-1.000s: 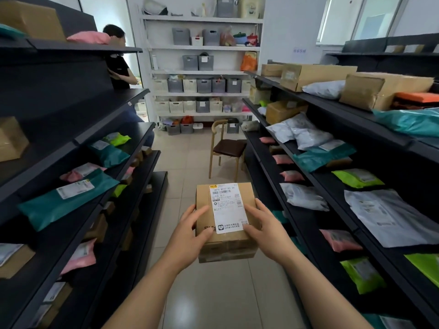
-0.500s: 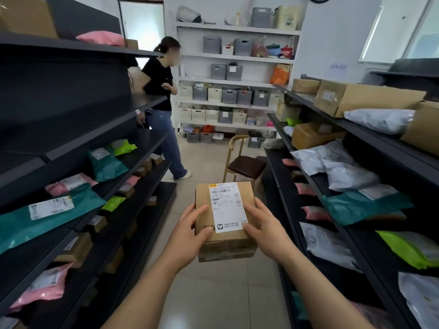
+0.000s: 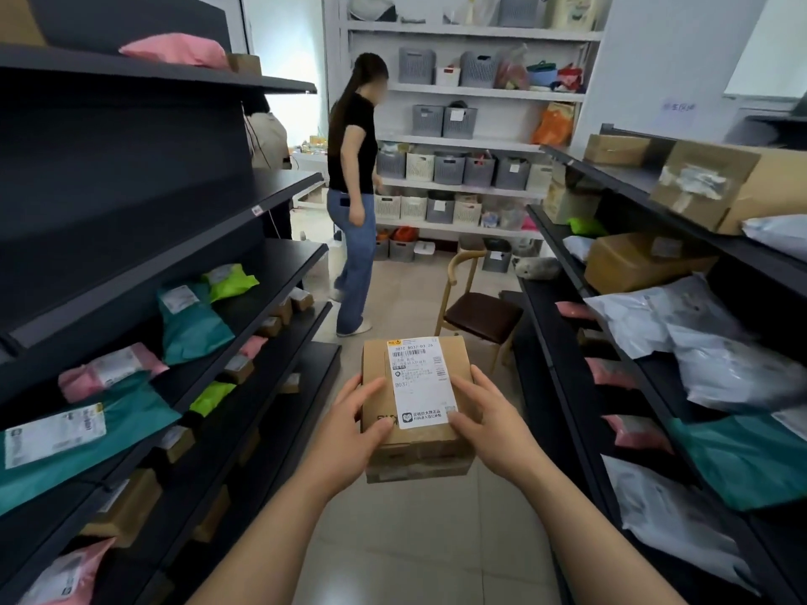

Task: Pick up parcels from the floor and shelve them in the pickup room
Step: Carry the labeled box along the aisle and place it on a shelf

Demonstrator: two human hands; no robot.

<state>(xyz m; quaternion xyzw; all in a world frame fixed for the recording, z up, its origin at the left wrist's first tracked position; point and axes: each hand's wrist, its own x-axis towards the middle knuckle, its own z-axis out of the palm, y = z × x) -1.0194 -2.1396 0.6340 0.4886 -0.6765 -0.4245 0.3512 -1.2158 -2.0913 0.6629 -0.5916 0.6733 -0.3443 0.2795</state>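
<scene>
A small brown cardboard parcel (image 3: 380, 373) with a white shipping label on top is held in front of me at chest height, over the aisle floor. My left hand (image 3: 349, 434) grips its left side and my right hand (image 3: 493, 423) grips its right side. Dark shelves (image 3: 262, 211) run along the left of the aisle, and more dark shelves (image 3: 563, 342) run along the right. Both carry teal, pink, green and grey mailer bags and brown boxes.
A person in a black top and jeans (image 3: 353, 203) stands ahead at the aisle's far end, facing white shelves (image 3: 471, 91) of grey and cream baskets. A wooden chair (image 3: 476, 314) with a dark seat stands in the aisle just beyond the parcel, towards the right shelves.
I have moved forward along the aisle, and the shelves have slid past. The person ahead has stepped right and turned towards the white shelves. My grip on the parcel is unchanged.
</scene>
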